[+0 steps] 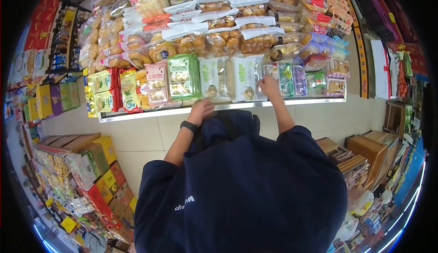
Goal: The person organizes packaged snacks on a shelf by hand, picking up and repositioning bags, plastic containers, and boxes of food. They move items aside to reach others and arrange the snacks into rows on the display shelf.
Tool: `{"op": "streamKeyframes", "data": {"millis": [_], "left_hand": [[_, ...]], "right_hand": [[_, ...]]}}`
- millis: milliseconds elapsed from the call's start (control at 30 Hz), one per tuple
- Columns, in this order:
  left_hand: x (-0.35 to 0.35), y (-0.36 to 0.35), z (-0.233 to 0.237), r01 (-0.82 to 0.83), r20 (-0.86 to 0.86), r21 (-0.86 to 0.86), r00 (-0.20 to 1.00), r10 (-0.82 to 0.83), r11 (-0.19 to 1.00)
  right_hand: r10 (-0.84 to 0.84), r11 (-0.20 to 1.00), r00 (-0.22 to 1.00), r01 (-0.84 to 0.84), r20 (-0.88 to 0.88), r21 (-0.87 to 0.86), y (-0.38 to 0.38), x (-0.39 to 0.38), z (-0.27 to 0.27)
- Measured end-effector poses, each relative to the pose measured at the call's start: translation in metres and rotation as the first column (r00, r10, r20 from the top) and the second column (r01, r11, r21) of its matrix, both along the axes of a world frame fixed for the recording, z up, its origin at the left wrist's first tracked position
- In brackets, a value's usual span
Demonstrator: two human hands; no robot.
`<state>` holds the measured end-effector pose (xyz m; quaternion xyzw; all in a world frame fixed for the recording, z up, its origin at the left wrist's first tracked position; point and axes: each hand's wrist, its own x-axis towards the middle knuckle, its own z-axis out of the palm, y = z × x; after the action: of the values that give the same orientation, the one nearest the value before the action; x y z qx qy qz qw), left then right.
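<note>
My left hand (202,110), with a dark watch (188,126) at the wrist, is at the display's metal front rim. Its fingers are curled, just below a white-and-green snack packet (209,77); whether anything is in them is hidden. Further right, my right hand (269,87) has its bent fingers against the right edge of a second white-and-green snack packet (245,80). That packet lies in the front row, and what the fingertips pinch is not clear. Beside that hand are a pink-labelled pack (271,70), a green pack (286,79) and a purple pack (299,80).
Behind the front row are bagged breads (223,43) in several rows. Green (183,77) and pink (157,83) snack packs stand to the left. The metal rim (150,113) borders the display. Stacked cartons (107,184) stand behind left, wooden boxes (370,155) behind right.
</note>
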<state>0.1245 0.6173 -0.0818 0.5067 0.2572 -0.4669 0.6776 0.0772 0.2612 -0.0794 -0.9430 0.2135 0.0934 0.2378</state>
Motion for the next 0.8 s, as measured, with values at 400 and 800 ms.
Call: {"op": "streamKeyframes", "data": {"millis": [400, 800], "left_hand": [[0.016, -0.051, -0.041, -0.277, -0.096, 0.175, 0.95, 0.296, 0.945], [0.004, -0.036, -0.017, -0.461, -0.582, -0.117, 0.749, 0.315, 0.88]], "right_hand": [[-0.22, 0.96, 0.964, 0.186, 0.151, 0.21, 0.008, -0.021, 0.032], [-0.335, 0.909, 0.884, 0.212, 0.327, 0.36, 0.014, -0.031, 0.034]]}}
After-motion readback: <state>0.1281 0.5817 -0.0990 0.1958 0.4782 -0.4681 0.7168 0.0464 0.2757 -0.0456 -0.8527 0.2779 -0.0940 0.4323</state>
